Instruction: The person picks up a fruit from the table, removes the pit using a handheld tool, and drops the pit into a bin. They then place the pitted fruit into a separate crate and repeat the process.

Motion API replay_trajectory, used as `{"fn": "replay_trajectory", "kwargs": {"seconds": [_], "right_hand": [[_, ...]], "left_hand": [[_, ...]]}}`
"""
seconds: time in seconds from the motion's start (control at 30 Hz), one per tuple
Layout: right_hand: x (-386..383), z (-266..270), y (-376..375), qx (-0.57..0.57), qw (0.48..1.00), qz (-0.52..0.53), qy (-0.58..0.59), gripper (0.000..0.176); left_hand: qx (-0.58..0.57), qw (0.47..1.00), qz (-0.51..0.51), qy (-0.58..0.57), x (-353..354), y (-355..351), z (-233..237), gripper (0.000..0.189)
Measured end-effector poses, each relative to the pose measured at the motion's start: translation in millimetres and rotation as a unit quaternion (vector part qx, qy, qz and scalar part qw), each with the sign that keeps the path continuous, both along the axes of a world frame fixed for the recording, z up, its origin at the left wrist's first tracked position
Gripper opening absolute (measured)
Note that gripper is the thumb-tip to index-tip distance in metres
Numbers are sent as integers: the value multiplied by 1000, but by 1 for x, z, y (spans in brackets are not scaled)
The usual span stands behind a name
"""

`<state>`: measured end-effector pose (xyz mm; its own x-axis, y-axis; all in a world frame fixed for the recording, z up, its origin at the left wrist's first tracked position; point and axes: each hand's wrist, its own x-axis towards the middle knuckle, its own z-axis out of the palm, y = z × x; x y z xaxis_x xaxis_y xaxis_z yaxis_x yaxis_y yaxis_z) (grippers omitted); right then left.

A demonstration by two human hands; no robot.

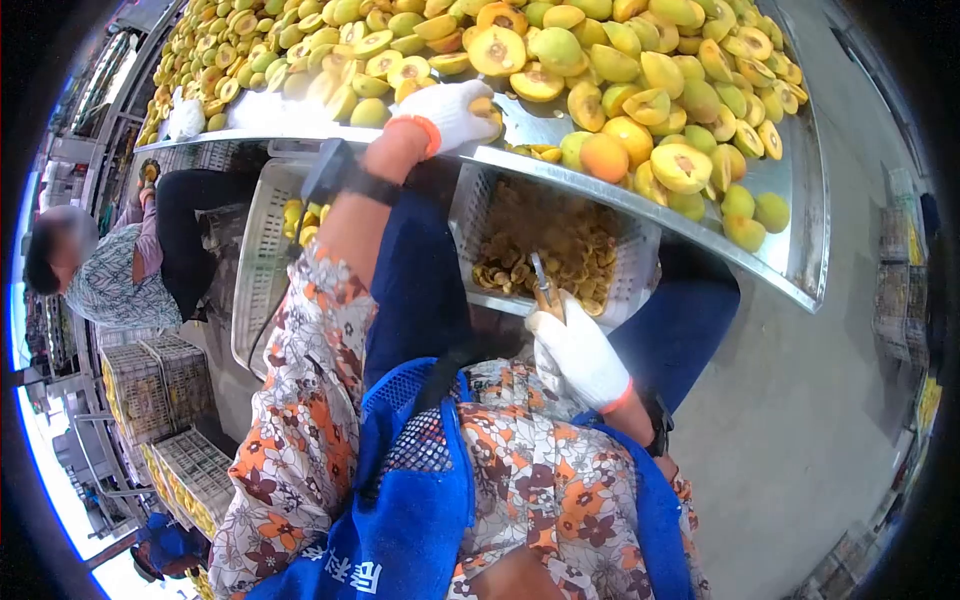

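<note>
At the front edge of the metal table [560,180], my left hand [448,116], in a white glove with an orange cuff, has its fingers closed round a piece of yellow fruit [487,108]. My right hand [583,352], also gloved, grips the wooden handle of a small metal-tipped tool [543,282]. That tool points up over a white crate [630,265] of brownish-yellow scraps [530,235] between my knees. Halved yellow-green fruits [620,60] with brown centres are heaped across the table beyond my hands.
A second white crate [262,235] with some yellow pieces stands left of my legs. Farther left a co-worker [110,255] sits near stacked crates [155,385]. Another person [165,545] shows at lower left. More crates [898,270] stand at far right.
</note>
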<state>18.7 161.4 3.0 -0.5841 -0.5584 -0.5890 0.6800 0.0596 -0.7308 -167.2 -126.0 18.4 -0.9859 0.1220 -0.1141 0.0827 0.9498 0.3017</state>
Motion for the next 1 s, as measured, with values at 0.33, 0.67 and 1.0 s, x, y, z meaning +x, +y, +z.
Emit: {"fn": "replay_trajectory", "kwargs": {"seconds": [0.33, 0.67, 1.0], "right_hand": [[-7, 14, -3, 150, 942, -28, 298, 47], [-1, 20, -18, 211, 872, -10, 442, 41], [0, 4, -16, 222, 884, -17, 412, 40]], "left_hand": [[624, 765, 124, 102, 121, 77, 12, 44], [826, 532, 177, -53, 155, 114, 8, 25], [780, 594, 193, 38, 159, 140, -1, 22]]}}
